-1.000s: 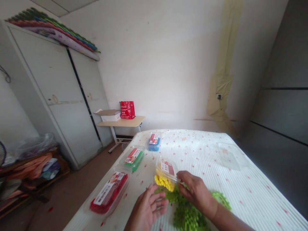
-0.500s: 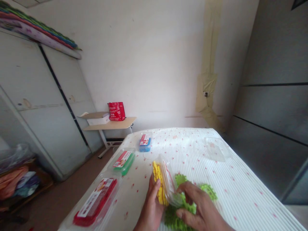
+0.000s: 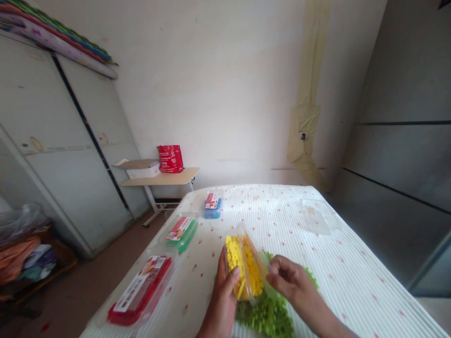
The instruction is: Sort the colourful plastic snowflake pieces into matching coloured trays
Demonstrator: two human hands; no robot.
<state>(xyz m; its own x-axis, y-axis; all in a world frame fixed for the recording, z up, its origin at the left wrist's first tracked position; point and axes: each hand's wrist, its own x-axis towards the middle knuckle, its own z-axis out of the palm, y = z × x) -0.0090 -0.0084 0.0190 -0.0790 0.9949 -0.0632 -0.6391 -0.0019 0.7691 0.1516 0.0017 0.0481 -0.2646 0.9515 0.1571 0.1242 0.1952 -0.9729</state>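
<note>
My left hand is wrapped round a clear plastic box filled with yellow pieces, held tilted above the table. The box's transparent lid stands partly swung away on the right side. My right hand pinches the lid's edge between thumb and fingers. Under and behind both hands lie bright green, jagged-edged pieces, partly hidden by the hands and the box.
On the left of the table are clear boxes with red, green and blue contents. A clear plastic container lies at the far right. A red bag and white carton sit on a side table.
My right hand has moved from beside the closed lid to grip its edge, and the lid has come partly open. The box has turned, showing more yellow pieces.
</note>
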